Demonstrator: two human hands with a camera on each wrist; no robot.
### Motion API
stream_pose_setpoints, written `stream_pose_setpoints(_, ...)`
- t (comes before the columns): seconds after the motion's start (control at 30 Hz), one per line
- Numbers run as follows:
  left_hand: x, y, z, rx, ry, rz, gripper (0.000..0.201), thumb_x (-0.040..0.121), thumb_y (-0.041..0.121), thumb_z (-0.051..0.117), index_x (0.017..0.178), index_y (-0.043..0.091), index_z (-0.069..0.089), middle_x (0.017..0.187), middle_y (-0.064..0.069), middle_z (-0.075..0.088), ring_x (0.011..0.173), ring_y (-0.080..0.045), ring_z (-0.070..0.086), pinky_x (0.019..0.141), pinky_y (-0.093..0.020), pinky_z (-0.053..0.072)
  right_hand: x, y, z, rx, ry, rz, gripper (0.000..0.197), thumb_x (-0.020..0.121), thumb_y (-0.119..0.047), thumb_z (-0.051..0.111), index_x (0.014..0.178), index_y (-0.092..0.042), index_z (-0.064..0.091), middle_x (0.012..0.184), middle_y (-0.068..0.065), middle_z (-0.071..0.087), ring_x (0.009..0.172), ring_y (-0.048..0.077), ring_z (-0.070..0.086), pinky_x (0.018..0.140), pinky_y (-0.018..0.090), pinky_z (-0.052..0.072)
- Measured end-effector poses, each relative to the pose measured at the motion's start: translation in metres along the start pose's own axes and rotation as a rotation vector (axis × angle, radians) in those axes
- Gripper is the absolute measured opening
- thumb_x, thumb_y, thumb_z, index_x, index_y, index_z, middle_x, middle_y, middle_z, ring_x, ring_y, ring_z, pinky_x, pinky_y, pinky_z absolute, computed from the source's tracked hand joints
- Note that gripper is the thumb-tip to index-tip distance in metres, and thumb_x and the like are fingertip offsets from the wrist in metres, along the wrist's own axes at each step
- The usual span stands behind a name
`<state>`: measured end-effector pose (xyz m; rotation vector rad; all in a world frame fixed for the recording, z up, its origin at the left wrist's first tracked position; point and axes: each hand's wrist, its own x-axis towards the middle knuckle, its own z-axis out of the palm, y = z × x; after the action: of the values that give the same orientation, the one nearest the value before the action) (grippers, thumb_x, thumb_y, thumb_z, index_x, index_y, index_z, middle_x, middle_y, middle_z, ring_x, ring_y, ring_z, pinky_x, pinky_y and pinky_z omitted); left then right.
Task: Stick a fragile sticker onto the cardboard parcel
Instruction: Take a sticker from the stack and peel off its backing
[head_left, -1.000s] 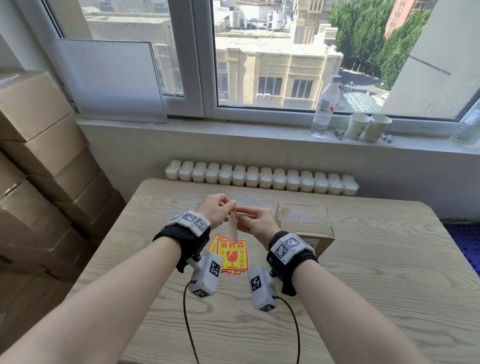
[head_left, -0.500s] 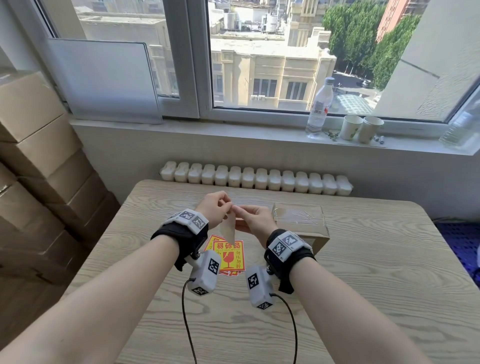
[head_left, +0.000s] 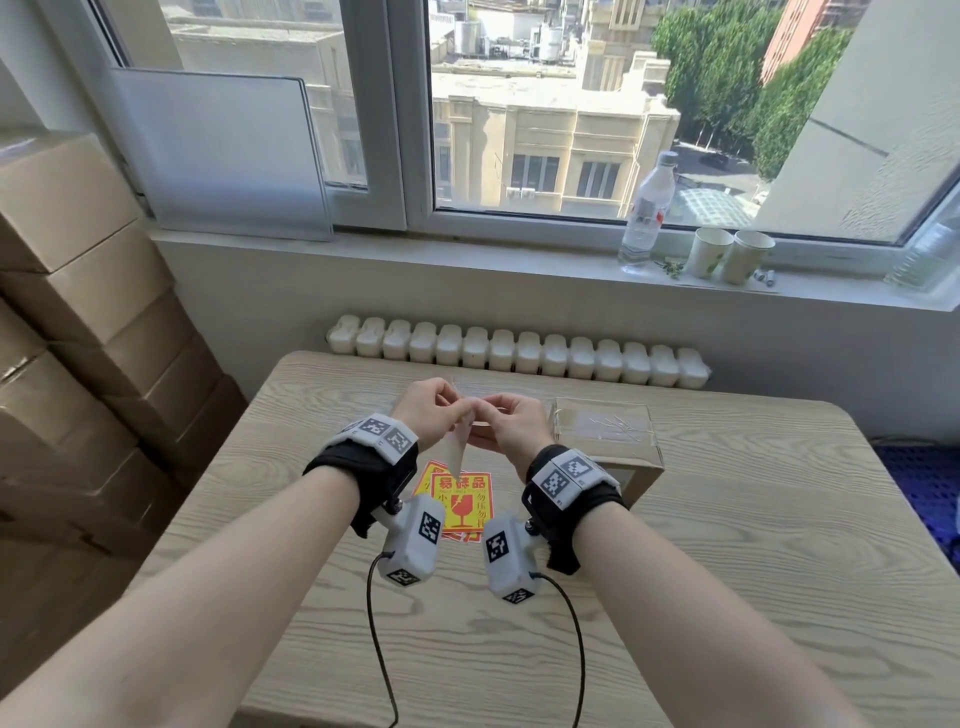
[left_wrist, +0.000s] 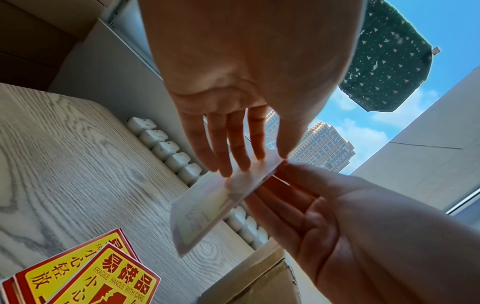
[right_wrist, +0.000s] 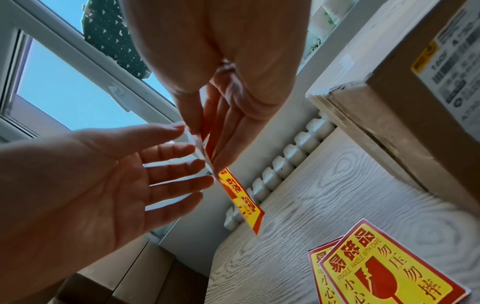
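I hold one fragile sticker (head_left: 457, 451) upright above the table, edge-on in the head view. My left hand (head_left: 453, 411) pinches its top corner, with its fingers (left_wrist: 235, 148) laid on the white backing (left_wrist: 205, 207). My right hand (head_left: 489, 414) pinches the same top edge from the printed red-and-yellow side (right_wrist: 240, 196). The cardboard parcel (head_left: 605, 434), taped on top, sits on the table just right of my right hand and carries a white label (right_wrist: 457, 67). A small stack of fragile stickers (head_left: 464, 501) lies flat under my hands.
The wooden table (head_left: 753, 545) stands against a white radiator (head_left: 519, 353) under the window. Stacked cardboard boxes (head_left: 78, 322) fill the left side. A water bottle (head_left: 647, 213) and two paper cups (head_left: 730, 254) stand on the sill.
Both hands still hold the sticker at about the same spot above the stack. Their fingertips have closed in on its top edge.
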<state>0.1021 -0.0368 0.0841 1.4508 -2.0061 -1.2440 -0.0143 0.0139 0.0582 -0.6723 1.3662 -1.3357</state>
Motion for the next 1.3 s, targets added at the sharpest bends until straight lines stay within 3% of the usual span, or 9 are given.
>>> stream_pose_setpoints(0.1,-0.001,-0.003,-0.003,-0.017,-0.003,0.004,0.019,0.086,0.025,0.064,0.07,0.024,0.054,0.075,-0.001,0.064,0.083,-0.025,0.066,0.084,-0.045,0.056,-0.002,0.001,0.001,-0.01,-0.005,-0.002,0.014,0.091,-0.006,0.056,0.078,-0.006,0.06,0.082,0.013,0.067,0.068,0.021,0.068,0.064,0.027,0.06)
stream_pose_setpoints(0.3,-0.005,-0.009,-0.007,0.001,0.01,0.025,0.016,0.087,0.023,0.063,0.072,0.02,0.056,0.079,-0.005,0.066,0.08,-0.023,0.065,0.081,-0.041,0.055,-0.004,0.004,0.007,-0.023,0.002,-0.008,0.014,0.091,-0.008,0.056,0.078,-0.006,0.06,0.085,0.015,0.066,0.071,0.023,0.067,0.066,0.028,0.06)
stream_pose_setpoints(0.47,-0.003,-0.019,-0.017,0.036,0.1,-0.009,0.024,0.086,0.013,0.062,0.065,0.021,0.055,0.073,-0.004,0.067,0.073,-0.021,0.065,0.078,-0.039,0.056,-0.002,0.004,0.006,0.034,0.113,0.009,0.017,0.094,-0.007,0.05,0.078,-0.004,0.055,0.079,0.014,0.062,0.067,0.023,0.063,0.051,0.022,0.058)
stream_pose_setpoints(0.6,-0.004,-0.029,-0.032,0.02,0.17,-0.061,0.022,0.082,0.011,0.065,0.062,0.017,0.06,0.064,0.0,0.069,0.062,-0.015,0.066,0.077,-0.036,0.057,0.002,0.003,0.001,0.043,0.178,0.009,0.014,0.096,-0.008,0.046,0.087,0.0,0.054,0.081,0.014,0.061,0.067,0.023,0.063,0.051,0.023,0.058)
stream_pose_setpoints(0.87,-0.005,-0.047,-0.055,0.067,0.302,-0.13,0.023,0.068,0.015,0.074,0.05,0.022,0.062,0.06,-0.004,0.07,0.076,-0.024,0.073,0.076,-0.033,0.059,0.009,0.0,-0.003,0.056,0.269,-0.018,0.016,0.097,-0.009,0.044,0.083,-0.006,0.053,0.08,0.011,0.06,0.068,0.021,0.062,0.051,0.024,0.059)
stream_pose_setpoints(0.97,-0.002,-0.054,-0.06,0.057,0.334,-0.137,0.02,0.068,0.015,0.075,0.053,0.022,0.064,0.07,-0.01,0.075,0.077,-0.025,0.073,0.081,-0.035,0.059,0.011,-0.004,-0.005,0.066,0.298,-0.033,0.019,0.097,-0.008,0.043,0.08,-0.006,0.051,0.078,0.012,0.058,0.067,0.022,0.061,0.048,0.024,0.058)
stream_pose_setpoints(1.07,-0.001,-0.06,-0.064,0.078,0.331,-0.155,0.004,0.071,0.013,0.072,0.07,0.013,0.076,0.076,-0.01,0.077,0.08,-0.024,0.072,0.078,-0.028,0.056,0.013,-0.009,-0.01,0.084,0.338,-0.052,0.022,0.097,-0.008,0.042,0.077,-0.006,0.051,0.077,0.012,0.057,0.066,0.022,0.059,0.045,0.023,0.056)
stream_pose_setpoints(1.13,-0.001,-0.066,-0.063,0.092,0.325,-0.168,0.008,0.071,0.013,0.072,0.077,0.011,0.078,0.079,-0.01,0.077,0.08,-0.023,0.071,0.076,-0.027,0.054,0.013,-0.012,-0.014,0.085,0.373,-0.081,0.022,0.097,-0.007,0.042,0.076,-0.007,0.051,0.077,0.012,0.058,0.066,0.021,0.059,0.043,0.02,0.054)
stream_pose_setpoints(1.3,0.005,-0.082,-0.053,0.083,0.297,-0.204,0.003,0.072,0.013,0.073,0.072,0.014,0.076,0.079,-0.01,0.077,0.083,-0.025,0.072,0.083,-0.036,0.058,0.014,-0.014,-0.025,0.043,0.442,-0.131,0.013,0.097,-0.01,0.043,0.098,-0.002,0.053,0.084,0.012,0.06,0.073,0.023,0.063,0.049,0.021,0.056)
